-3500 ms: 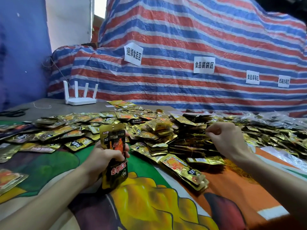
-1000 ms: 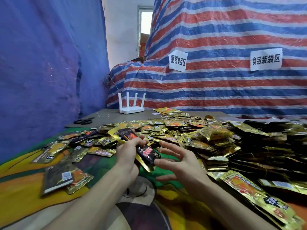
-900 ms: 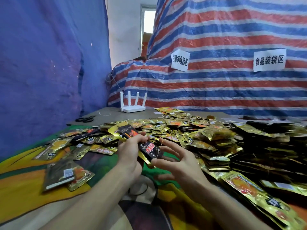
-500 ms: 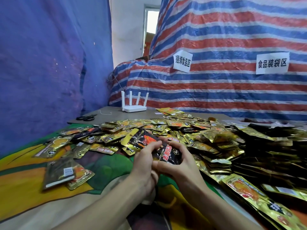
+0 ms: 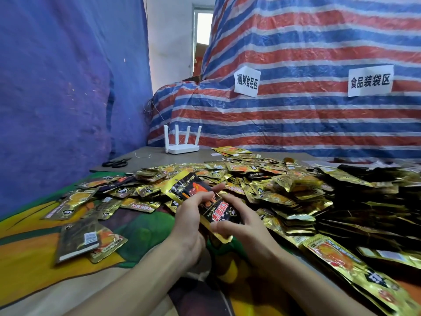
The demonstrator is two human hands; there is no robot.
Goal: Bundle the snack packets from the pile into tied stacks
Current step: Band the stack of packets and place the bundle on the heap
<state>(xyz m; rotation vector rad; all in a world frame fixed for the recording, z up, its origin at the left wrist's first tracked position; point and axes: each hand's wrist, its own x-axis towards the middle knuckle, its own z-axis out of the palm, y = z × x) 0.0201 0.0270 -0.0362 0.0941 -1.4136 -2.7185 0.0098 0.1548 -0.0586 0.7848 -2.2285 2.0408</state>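
moved: right hand [image 5: 248, 229] is now clasping the packet stack [image 5: 189, 189], having closed in from an open pose just beside it a second ago; the stack, earlier standing upright in the left hand [image 5: 190, 221] alone, is now lying tilted between both.
left hand: fingers are curling over the stack's top face; thumb is hiding beneath.
right hand: fingers are wrapping the stack's near right end, thumb pressing along its near edge.
packet stack: black pouches with gold borders, red lettering and an orange picture; being held just above the cloth [image 5: 29, 256], near centre, far end pointing up and left, at the near edge of the pile [image 5: 262, 179].
pile: loose gold and black packets are overlapping across the middle of the table.
bundled stacks [image 5: 364, 210]: dark, edge-on stacks are sitting at right, touching the pile.
stray packets [image 5: 86, 238]: a few are lying near left, apart from the pile.
cloth: printed cover in orange, green and dark patches is covering the near surface.
table top [image 5: 150, 159]: bare grey board is showing far left.
scissors [image 5: 116, 163]: black-handled, lying on the grey board at far left.
router [image 5: 181, 148]: white, four aerials, standing at the far edge.
tarpaulin [image 5: 319, 124]: red, white and blue stripes are hanging behind, carrying two white paper signs [image 5: 247, 82].
blue sheet [image 5: 57, 99]: hanging along the left side.
window [image 5: 204, 28]: glowing in the white wall between sheet and tarpaulin.
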